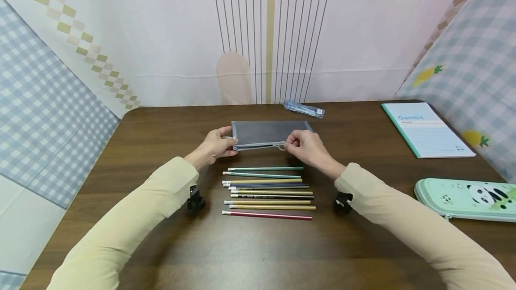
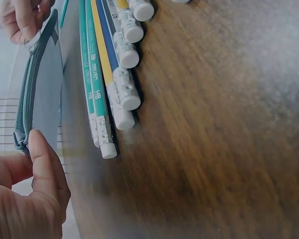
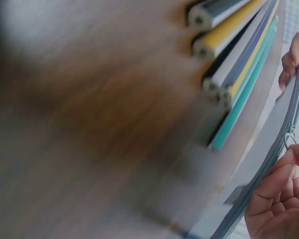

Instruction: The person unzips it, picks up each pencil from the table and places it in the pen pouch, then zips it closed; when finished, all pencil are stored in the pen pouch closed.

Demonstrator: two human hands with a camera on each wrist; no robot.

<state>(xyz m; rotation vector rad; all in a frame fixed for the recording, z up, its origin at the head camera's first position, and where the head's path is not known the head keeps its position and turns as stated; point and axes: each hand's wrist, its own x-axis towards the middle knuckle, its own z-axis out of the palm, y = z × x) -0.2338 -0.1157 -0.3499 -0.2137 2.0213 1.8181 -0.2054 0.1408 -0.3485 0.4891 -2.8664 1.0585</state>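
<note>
A grey zip pouch is held over the far part of the table, its zipper edge toward me. My left hand pinches its left end, thumb and fingers on either side of the zipper corner. With thumb and forefinger, my right hand pinches the ring-shaped zipper pull, toward the right part of that edge. A dark gap shows along the zipper left of the pull. Below the pouch, several pencils lie in a row, white erasers to the left: green, yellow, dark and one red pencil nearest me.
A clear blue packet lies behind the pouch near the table's back edge. At the right are a notebook and a mint-green panda pencil case. Patterned cloth hangs behind and beside the brown table.
</note>
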